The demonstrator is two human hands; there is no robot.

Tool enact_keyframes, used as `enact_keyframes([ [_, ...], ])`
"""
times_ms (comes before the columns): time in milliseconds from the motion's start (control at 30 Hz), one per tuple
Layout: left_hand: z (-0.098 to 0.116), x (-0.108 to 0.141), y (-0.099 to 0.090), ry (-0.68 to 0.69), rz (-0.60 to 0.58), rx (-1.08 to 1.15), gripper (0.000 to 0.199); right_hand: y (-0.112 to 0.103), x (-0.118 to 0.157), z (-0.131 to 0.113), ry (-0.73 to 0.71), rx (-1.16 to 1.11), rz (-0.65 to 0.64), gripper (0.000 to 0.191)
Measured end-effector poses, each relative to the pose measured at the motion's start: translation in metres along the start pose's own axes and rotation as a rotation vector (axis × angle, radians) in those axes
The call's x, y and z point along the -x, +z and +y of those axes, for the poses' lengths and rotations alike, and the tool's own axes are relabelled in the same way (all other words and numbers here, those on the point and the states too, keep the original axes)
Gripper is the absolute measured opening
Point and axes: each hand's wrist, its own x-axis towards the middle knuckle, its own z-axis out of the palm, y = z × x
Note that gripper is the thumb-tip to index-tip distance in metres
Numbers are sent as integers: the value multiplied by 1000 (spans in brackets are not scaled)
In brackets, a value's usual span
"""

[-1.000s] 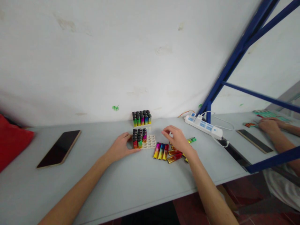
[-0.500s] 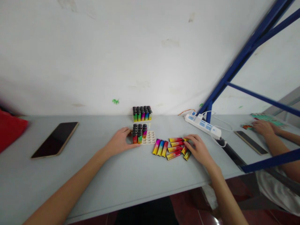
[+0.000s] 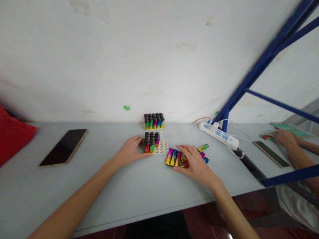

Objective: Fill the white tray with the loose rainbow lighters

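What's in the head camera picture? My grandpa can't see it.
A person's left hand holds one end of a white tray partly filled with upright, black-topped lighters, while the right hand is over shiny, colourful pieces lying on a grey table. Behind the tray stands another block of lighters; a phone lies left and a power strip right.

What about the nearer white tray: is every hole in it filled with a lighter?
No, the nearer white tray shows bare holes to the right of its upright lighters.

soft, even light falls across the white wall (image 3: 149, 59); the red floor (image 3: 196, 220) lies dim; edges look stretched, slightly blurred.
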Motion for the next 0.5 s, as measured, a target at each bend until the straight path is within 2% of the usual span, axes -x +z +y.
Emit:
enact_keyframes([
  [100,-1,0,1,-2,2,5,67,-12,8,26,17,-69,30,79],
  [200,-1,0,2,2,2,11,68,-27,11,67,55,-112,59,57],
  [300,-1,0,2,1,-3,9,70,-34,3,98,61,-142,-46,39],
  [367,-2,-1,2,1,1,15,71,-34,-7,106,70,-121,-116,37],
  [500,-2,-2,1,2,3,18,70,-37,-30,105,84,-106,-212,23],
])
